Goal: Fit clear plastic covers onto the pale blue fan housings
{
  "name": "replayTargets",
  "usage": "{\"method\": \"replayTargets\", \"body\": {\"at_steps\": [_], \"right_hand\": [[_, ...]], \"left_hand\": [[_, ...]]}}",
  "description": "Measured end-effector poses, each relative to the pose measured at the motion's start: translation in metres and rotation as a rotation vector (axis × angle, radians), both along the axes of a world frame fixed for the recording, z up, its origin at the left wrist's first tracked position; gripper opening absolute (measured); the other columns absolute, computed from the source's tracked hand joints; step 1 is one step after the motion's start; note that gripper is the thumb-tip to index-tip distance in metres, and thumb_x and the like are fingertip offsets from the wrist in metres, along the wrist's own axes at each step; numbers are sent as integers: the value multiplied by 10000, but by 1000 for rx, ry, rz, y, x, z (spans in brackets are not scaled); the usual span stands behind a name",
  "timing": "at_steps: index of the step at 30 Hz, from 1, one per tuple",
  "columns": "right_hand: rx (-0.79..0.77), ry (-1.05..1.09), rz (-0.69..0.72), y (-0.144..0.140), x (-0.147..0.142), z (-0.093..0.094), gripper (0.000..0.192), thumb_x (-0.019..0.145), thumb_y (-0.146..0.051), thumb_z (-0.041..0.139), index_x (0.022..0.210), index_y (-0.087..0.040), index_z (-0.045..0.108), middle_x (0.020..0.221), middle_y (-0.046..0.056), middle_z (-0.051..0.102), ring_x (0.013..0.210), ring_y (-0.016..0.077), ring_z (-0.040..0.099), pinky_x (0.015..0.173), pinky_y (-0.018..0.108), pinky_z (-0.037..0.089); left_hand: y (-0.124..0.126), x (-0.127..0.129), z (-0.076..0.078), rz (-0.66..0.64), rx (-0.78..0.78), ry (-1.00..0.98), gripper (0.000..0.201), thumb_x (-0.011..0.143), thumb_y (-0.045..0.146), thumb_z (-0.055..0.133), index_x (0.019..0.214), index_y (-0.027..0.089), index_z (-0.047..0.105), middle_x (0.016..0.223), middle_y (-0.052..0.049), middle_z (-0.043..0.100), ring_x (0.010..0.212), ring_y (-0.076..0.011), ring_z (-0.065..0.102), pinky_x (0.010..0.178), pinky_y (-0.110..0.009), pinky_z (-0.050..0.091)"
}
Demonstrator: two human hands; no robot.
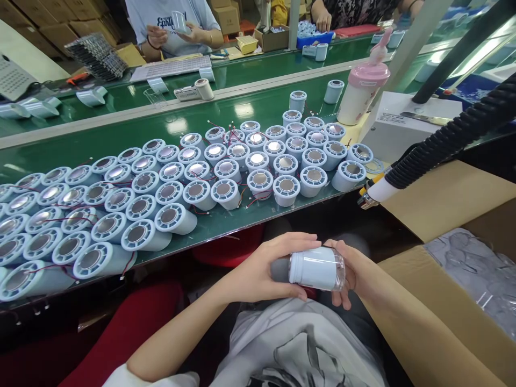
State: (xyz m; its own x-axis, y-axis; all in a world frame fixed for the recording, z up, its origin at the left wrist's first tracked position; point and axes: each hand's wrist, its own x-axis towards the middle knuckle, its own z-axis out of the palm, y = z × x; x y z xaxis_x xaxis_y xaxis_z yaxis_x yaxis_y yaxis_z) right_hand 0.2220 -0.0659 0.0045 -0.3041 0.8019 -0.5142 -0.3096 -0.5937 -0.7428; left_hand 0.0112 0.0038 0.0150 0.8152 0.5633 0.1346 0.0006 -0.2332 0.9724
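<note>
I am counting one pale cylindrical housing (pixel 317 268) in hand, lying on its side low in the view, above the lap and in front of the green bench (pixel 80 140). My left hand (pixel 262 274) is gripping it from the left, with the thumb over the top and the fingers curled beneath near its ribbed neck. My right hand (pixel 352 274) is cupping the other end, fingers wrapped around its clear-looking base. So both hands are grasping the same piece, which is sitting between them, touching each palm.

On the bench I am seeing a large batch of similar round units (pixel 169 188) with shiny centres, packed in rows; there are too many for an exact count, well over sixty, many trailing thin red wires. One pink-lidded bottle (pixel 363 88) is standing at the far right of the batch. One black corrugated hose (pixel 451 137) is reaching in from the right, above one open cardboard box (pixel 443 279).

Across the bench, two other people are working; one person's hands (pixel 169 35) are holding a small pale part.
</note>
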Motion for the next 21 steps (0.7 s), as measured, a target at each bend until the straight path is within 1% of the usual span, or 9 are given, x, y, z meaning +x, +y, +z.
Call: {"method": "replayTargets", "body": {"at_steps": [4, 8, 10, 13, 15, 16, 18, 20, 21], "right_hand": [[-108, 54, 49, 1, -1, 0, 606, 829, -735, 448, 923, -147, 559, 570, 43, 670, 372, 110, 594, 316, 130, 428], [-188, 120, 115, 0, -1, -3, 665, 877, -724, 343, 773, -118, 598, 569, 72, 660, 362, 81, 573, 300, 103, 376], [-164, 114, 131, -1, 0, -7, 703, 878, -741, 287, 781, -118, 600, 556, 64, 640, 360, 82, 561, 290, 107, 349], [90, -45, 38, -5, 2, -11, 661, 857, -754, 337, 977, -152, 582, 632, 38, 642, 444, 113, 588, 348, 152, 413], [390, -257, -46, -8, 6, -13, 628, 822, -709, 500, 1203, -210, 512, 993, 94, 674, 734, 176, 667, 553, 241, 550], [559, -379, -66, -10, 9, -13, 648, 805, -640, 602, 1306, -260, 446, 1240, 114, 588, 940, 215, 649, 718, 306, 574], [887, -596, -31, -12, 13, -12, 689, 815, -401, 719, 1399, -382, 354, 1521, 58, 314, 1248, 267, 483, 993, 420, 470], [1085, -719, 38, -14, 16, -11, 650, 846, -172, 683, 1370, -440, 407, 1528, 1, 317, 1321, 261, 412, 1081, 453, 378], [1085, -725, 62, -14, 17, -11, 627, 848, -120, 662, 1343, -441, 451, 1488, -3, 390, 1313, 252, 427, 1083, 442, 379]], "left_hand": [[0, 0, 0, 2, 24, -3, 739, 663, 256, 823, 1330, 338, 517, 1437, -89, 472, 1316, -302, 451, 1080, -449, 378], [-4, 1, 2, 41, -3, 8, 668, 688, 216, 804, 1295, 321, 543, 1398, -87, 497, 1275, -283, 490, 1069, -430, 398], [-7, 2, 5, 73, -48, 23, 620, 703, 237, 793, 1273, 286, 553, 1353, -98, 521, 1233, -276, 521, 1038, -414, 434], [-10, 2, 10, 121, -134, 78, 612, 715, 286, 782, 1274, 257, 535, 1293, -100, 544, 1169, -265, 559, 968, -379, 493], [-10, 2, 12, 133, -210, 115, 617, 734, 302, 766, 1296, 260, 513, 1289, -96, 545, 1133, -255, 580, 935, -363, 512], [-10, 2, 13, 132, -247, 126, 618, 745, 309, 756, 1307, 260, 504, 1295, -97, 543, 1120, -253, 587, 921, -358, 519], [-10, 1, 13, 122, -305, 144, 616, 765, 322, 737, 1325, 254, 489, 1303, -105, 541, 1095, -253, 599, 894, -354, 530], [-9, 1, 12, 100, -341, 149, 620, 777, 349, 722, 1335, 238, 476, 1265, -112, 564, 1038, -247, 621, 853, -353, 542], [-8, 1, 12, 83, -353, 145, 635, 775, 361, 722, 1343, 235, 467, 1244, -112, 577, 1011, -243, 629, 836, -353, 547]]}}
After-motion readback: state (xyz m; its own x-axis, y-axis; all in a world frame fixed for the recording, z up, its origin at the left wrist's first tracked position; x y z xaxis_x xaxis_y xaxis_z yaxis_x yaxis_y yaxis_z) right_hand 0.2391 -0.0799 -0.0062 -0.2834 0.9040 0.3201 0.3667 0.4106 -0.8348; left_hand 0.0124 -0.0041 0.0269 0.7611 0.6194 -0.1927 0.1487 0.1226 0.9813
